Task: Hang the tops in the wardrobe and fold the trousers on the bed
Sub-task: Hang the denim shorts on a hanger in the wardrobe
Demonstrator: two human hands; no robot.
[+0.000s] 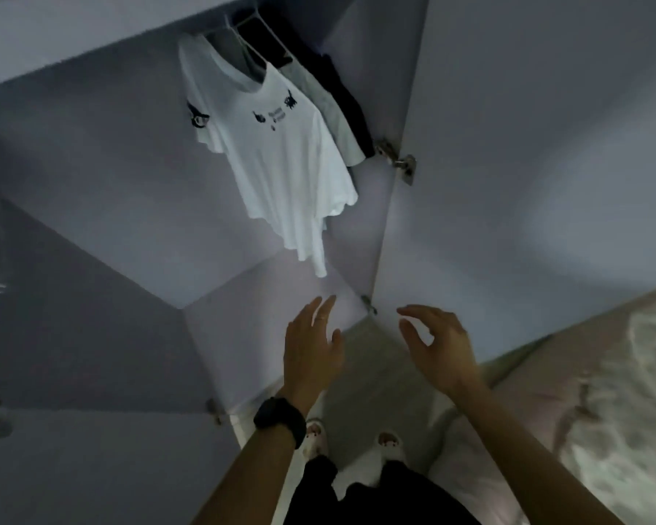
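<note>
A white T-shirt (pixel 281 153) with small black prints hangs on a hanger from the rail inside the open wardrobe (pixel 129 176). Behind it hang a grey top (pixel 330 108) and a dark garment (pixel 341 81). My left hand (pixel 311 346), with a dark watch on its wrist, is held out below the shirt, fingers straight, holding nothing. My right hand (pixel 440 346) hovers beside it with loosely curved fingers, also empty. Neither hand touches the clothes. No trousers are in view.
The open wardrobe door (pixel 527 145) stands to the right, its hinges (pixel 402 161) at the edge. The bed (pixel 603 392) with a pale rumpled cover lies at the lower right. My feet in slippers (pixel 356 445) stand on the floor before the wardrobe.
</note>
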